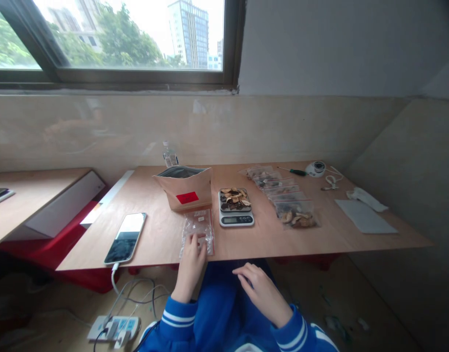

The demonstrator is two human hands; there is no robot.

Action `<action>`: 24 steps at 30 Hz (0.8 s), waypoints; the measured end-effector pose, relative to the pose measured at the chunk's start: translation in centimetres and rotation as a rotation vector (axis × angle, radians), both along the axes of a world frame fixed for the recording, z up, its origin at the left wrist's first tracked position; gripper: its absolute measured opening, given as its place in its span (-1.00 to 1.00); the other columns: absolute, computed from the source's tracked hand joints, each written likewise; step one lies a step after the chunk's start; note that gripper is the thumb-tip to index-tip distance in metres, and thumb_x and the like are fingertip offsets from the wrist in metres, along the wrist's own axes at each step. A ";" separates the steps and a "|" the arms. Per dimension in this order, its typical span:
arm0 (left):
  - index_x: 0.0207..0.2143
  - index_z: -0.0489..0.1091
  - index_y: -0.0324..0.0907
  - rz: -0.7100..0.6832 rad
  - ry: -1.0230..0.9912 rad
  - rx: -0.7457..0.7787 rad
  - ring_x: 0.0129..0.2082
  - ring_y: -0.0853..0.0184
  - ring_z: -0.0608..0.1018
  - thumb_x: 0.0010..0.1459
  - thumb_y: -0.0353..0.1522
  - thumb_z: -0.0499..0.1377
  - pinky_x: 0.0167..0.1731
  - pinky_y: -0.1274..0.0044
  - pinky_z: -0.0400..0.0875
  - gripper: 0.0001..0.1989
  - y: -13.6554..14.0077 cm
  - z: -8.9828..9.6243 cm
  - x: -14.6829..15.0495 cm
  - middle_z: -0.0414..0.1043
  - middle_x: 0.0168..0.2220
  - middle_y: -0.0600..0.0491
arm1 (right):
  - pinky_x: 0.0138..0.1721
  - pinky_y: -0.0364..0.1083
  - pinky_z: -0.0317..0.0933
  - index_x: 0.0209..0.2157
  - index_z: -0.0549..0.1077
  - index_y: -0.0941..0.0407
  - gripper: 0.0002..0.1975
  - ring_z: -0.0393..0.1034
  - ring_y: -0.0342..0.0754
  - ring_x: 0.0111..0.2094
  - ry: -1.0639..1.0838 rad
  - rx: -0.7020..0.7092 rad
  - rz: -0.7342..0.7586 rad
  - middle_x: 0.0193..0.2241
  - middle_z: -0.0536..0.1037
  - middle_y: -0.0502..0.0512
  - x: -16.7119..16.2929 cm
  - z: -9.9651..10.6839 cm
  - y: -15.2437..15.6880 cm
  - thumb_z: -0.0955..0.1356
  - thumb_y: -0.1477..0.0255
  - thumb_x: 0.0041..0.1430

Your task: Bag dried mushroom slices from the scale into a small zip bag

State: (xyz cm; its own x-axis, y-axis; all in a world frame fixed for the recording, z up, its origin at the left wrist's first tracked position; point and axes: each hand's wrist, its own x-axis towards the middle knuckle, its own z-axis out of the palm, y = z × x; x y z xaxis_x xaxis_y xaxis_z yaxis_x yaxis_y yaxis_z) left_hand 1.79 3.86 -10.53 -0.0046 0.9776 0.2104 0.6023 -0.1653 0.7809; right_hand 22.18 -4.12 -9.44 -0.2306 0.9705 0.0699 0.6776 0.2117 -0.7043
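Note:
My left hand (192, 259) reaches onto the front edge of the wooden table (349, 234), its fingertips resting on a stack of empty clear zip bags (199, 226). My right hand (259, 289) hovers below the table edge over my lap, fingers loosely apart and holding nothing. Behind the bags stands an open brown paper pouch (185, 191) with a red label. Beside it a small digital scale (236, 207) carries a pile of dried brown pieces.
A row of filled zip bags (285, 198) runs to the right of the scale. A phone (125, 237) lies at the left, charging from a power strip (114, 327) on the floor. A screwdriver (293, 171), a round white device (315, 168) and grey paper (365, 215) lie at the far right.

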 end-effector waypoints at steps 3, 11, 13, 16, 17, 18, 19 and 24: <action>-0.20 0.31 -0.17 0.018 0.078 0.039 -0.23 0.22 0.49 0.22 -0.31 -0.03 -0.18 0.33 0.42 -0.80 -0.7 -0.5 0.6 0.35 -0.21 -0.07 | -0.13 -0.04 0.27 -0.19 0.52 0.03 -0.71 0.43 -0.01 -0.22 -0.042 -0.030 0.025 -0.27 0.54 0.08 -0.2 0.1 -0.8 0.19 0.49 0.27; -0.17 0.31 -0.25 0.136 0.447 -0.012 -0.36 0.20 0.51 0.21 -0.27 0.00 -0.45 0.44 0.35 -0.74 0.7 0.2 3.7 0.33 -0.18 -0.15 | -0.12 -0.04 0.26 -0.19 0.51 0.03 -0.71 0.44 -0.01 -0.21 -0.057 -0.075 0.037 -0.27 0.55 0.08 -0.3 0.3 -2.9 0.18 0.49 0.27; -0.24 0.32 -0.24 0.123 0.440 -0.041 -0.39 0.23 0.50 0.22 -0.35 -0.04 -0.45 0.44 0.33 -0.80 1.2 0.4 3.6 0.34 -0.21 -0.13 | -0.13 -0.05 0.27 -0.20 0.51 0.03 -0.71 0.44 0.00 -0.21 -0.031 -0.070 0.035 -0.28 0.55 0.08 -0.2 0.4 -3.2 0.18 0.48 0.27; -0.36 0.30 -0.20 0.132 0.303 -0.019 -0.38 0.24 0.49 0.19 -0.41 -0.05 -0.38 0.43 0.34 -0.85 1.1 0.3 2.8 0.36 -0.32 -0.06 | -0.12 -0.05 0.28 -0.20 0.51 0.02 -0.72 0.44 0.00 -0.19 0.015 -0.078 0.040 -0.27 0.55 0.07 -0.3 1.0 -3.4 0.18 0.47 0.27; -0.39 0.29 -0.19 0.141 0.239 0.008 -0.37 0.24 0.49 0.18 -0.41 -0.04 -0.35 0.42 0.35 -0.86 0.9 0.2 2.5 0.36 -0.37 -0.03 | -0.11 -0.05 0.28 -0.19 0.51 0.02 -0.72 0.44 0.00 -0.18 0.037 -0.073 0.036 -0.26 0.55 0.07 -0.5 1.4 -3.3 0.18 0.46 0.27; -0.41 0.27 -0.17 0.151 0.172 0.038 -0.37 0.23 0.48 0.17 -0.40 -0.03 -0.33 0.41 0.35 -0.87 0.5 0.2 2.2 0.36 -0.40 -0.01 | -0.11 -0.06 0.29 -0.19 0.51 0.02 -0.72 0.44 -0.01 -0.18 0.064 -0.064 0.030 -0.25 0.54 0.07 -0.8 1.8 -3.2 0.19 0.45 0.27; -0.42 0.27 -0.16 0.160 0.105 0.066 -0.38 0.23 0.48 0.17 -0.38 -0.02 -0.33 0.40 0.36 -0.87 0.0 0.3 2.0 0.36 -0.42 0.01 | -0.12 -0.07 0.29 -0.17 0.50 0.03 -0.73 0.44 -0.02 -0.19 0.095 -0.049 0.022 -0.24 0.54 0.07 -1.1 2.3 -2.9 0.19 0.45 0.27; -0.31 0.33 -0.16 0.159 -0.160 0.086 -0.47 0.31 0.48 0.18 -0.23 0.04 -0.41 0.46 0.39 -0.81 -3.5 1.6 2.6 0.41 -0.41 0.06 | -0.24 -0.10 0.34 0.00 0.39 0.06 -0.69 0.44 -0.08 -0.29 0.278 0.015 -0.076 -0.16 0.50 0.11 -4.0 4.2 0.4 0.20 0.37 0.27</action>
